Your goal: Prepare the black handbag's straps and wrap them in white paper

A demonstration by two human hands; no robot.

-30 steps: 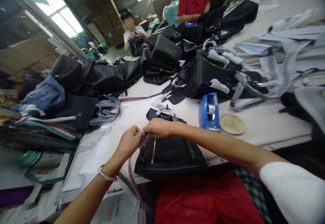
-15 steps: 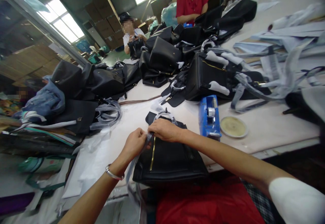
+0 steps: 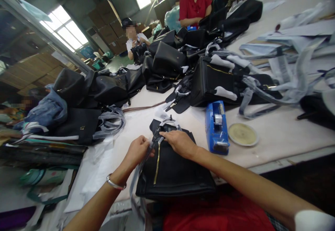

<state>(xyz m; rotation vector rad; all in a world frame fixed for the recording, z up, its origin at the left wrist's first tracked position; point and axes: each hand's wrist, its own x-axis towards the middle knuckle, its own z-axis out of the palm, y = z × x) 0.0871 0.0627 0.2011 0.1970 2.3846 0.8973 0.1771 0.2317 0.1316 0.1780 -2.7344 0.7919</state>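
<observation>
A black handbag (image 3: 175,170) with a gold zip line lies flat at the table's near edge, in front of me. My left hand (image 3: 137,151), a silver bangle on its wrist, is closed in a pinch on a clear plastic strip (image 3: 138,170) at the bag's upper left corner; the strip trails down off the table edge. My right hand (image 3: 180,142) rests on the top of the bag by its wrapped handle, fingers stretched forward and pressing down.
A blue tape dispenser (image 3: 216,128) and a round yellowish lid (image 3: 243,134) sit right of the bag. Piles of black bags (image 3: 167,61) and wrapped straps (image 3: 285,74) fill the far table (image 3: 274,143). Two people work at the far end.
My right hand has let go of the pinch beside my left and slid right onto the bag's top, fingers flattening. The bag and hands sit slightly lower in view.
</observation>
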